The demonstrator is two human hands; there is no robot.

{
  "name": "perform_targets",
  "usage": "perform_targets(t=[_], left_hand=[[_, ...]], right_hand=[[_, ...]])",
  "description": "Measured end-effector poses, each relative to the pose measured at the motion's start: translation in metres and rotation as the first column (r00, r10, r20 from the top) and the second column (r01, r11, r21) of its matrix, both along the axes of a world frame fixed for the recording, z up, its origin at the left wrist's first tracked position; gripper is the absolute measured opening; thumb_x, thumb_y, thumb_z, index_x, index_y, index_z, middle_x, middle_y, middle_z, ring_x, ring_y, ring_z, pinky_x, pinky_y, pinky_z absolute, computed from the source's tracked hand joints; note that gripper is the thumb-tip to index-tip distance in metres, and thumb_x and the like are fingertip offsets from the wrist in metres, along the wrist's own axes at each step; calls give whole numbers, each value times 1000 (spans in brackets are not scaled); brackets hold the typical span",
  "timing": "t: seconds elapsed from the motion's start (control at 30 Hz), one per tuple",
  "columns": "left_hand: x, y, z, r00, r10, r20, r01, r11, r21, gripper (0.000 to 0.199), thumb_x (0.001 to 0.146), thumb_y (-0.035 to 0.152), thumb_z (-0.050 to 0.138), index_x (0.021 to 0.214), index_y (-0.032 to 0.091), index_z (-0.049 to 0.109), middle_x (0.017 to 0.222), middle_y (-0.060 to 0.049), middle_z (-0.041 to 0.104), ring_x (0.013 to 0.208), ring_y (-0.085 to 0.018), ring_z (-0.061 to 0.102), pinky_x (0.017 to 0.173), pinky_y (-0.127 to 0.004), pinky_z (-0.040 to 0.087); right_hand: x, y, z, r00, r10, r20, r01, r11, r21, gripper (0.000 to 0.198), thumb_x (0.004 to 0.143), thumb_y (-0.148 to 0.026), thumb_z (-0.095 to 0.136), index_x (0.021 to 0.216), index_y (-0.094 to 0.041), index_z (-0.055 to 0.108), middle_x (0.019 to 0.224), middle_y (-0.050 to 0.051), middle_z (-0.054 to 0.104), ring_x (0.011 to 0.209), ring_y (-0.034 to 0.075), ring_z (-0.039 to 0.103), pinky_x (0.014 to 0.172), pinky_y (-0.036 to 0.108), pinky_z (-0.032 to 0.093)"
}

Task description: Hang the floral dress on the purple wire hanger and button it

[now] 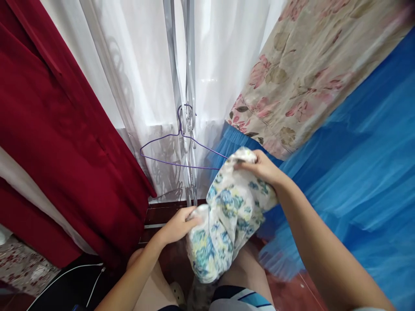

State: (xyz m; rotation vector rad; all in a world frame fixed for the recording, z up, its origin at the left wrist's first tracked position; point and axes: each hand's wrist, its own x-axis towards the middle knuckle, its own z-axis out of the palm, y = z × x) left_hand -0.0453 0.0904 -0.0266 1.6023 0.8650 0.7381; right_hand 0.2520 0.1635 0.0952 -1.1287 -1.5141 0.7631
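A white garment with blue and yellow-green flowers hangs in folds between my two hands; I cannot make out its exact kind. My left hand pinches its lower left edge, thumb on top. Higher up and to the right, my right hand grips the garment's upper edge. Behind it a thin purple hanger hangs by its hook from a grey metal upright. The hanger's right end passes behind the garment, so whether the two are joined there is hidden.
Red curtains hang at left, white sheer fabric behind the metal uprights. At right are a beige floral cloth and blue tulle. A white cable lies over a black surface at lower left.
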Motion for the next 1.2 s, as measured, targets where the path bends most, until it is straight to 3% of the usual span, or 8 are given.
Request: perform_targets(t=[0.27, 0.5, 0.63, 0.77, 0.87, 0.93, 1.03, 1.2], left_hand=[[-88, 25, 51, 945, 250, -213, -142, 896, 420, 25, 88, 31, 50, 68, 17, 56, 66, 0, 51, 66, -16, 45, 63, -27, 35], [-174, 116, 60, 502, 581, -640, -27, 751, 660, 22, 90, 33, 46, 86, 25, 66, 86, -5, 66, 95, -27, 55, 87, -40, 38], [-173, 173, 90, 436, 722, -537, -171, 653, 738, 27, 92, 24, 37, 105, 23, 61, 113, -11, 63, 109, -32, 53, 89, -44, 40], [-135, 195, 131, 628, 744, -228, -290, 496, 818, 28, 89, 20, 37, 108, 20, 58, 120, -11, 61, 114, -29, 53, 99, -43, 39], [-110, 193, 148, 854, 517, -58, -335, 631, 699, 33, 86, 20, 42, 117, 20, 54, 107, -6, 67, 97, -22, 61, 91, -36, 46], [-106, 187, 150, 853, 522, -5, -394, 650, 650, 40, 83, 22, 49, 123, 20, 50, 103, -5, 68, 92, -20, 62, 85, -34, 48], [-118, 174, 140, 749, 662, 24, -481, 518, 707, 27, 83, 30, 56, 108, 18, 59, 97, -5, 67, 92, -21, 62, 84, -31, 46], [-132, 137, 120, 775, 627, -80, -302, 479, 824, 28, 92, 41, 51, 101, 19, 67, 98, -4, 70, 89, -19, 63, 81, -26, 45]], right_hand=[[-50, 82, 14, 900, 367, -233, -415, 887, -205, 30, 60, -24, 85, 83, -9, 71, 77, 7, 73, 68, 18, 67, 63, 28, 53], [-58, 66, 15, 879, 427, -215, -462, 873, -156, 46, 62, -27, 85, 106, -17, 75, 93, 3, 77, 82, 19, 69, 77, 27, 53], [-61, 60, 17, 893, 400, -207, -434, 886, -162, 41, 62, -27, 84, 101, -17, 76, 91, 3, 77, 80, 20, 70, 74, 28, 54], [-60, 58, 19, 873, 407, -270, -470, 851, -236, 38, 63, -28, 83, 98, -16, 75, 93, 6, 77, 85, 25, 71, 76, 32, 56], [-53, 63, 17, 868, 389, -309, -485, 797, -360, 37, 67, -35, 81, 99, -17, 75, 95, 9, 77, 87, 26, 71, 77, 34, 57], [-45, 65, 13, 929, 308, -206, -369, 821, -437, 39, 69, -42, 80, 99, -18, 74, 92, 9, 76, 84, 26, 70, 72, 33, 57], [-30, 56, 1, 995, 97, -30, -102, 938, -333, 46, 73, -56, 75, 98, -18, 73, 85, 7, 74, 80, 24, 68, 65, 29, 53], [-16, 18, -18, 997, 72, -18, -72, 996, -52, 48, 80, -65, 63, 70, -18, 63, 60, 0, 58, 54, 14, 51, 49, 24, 39]])
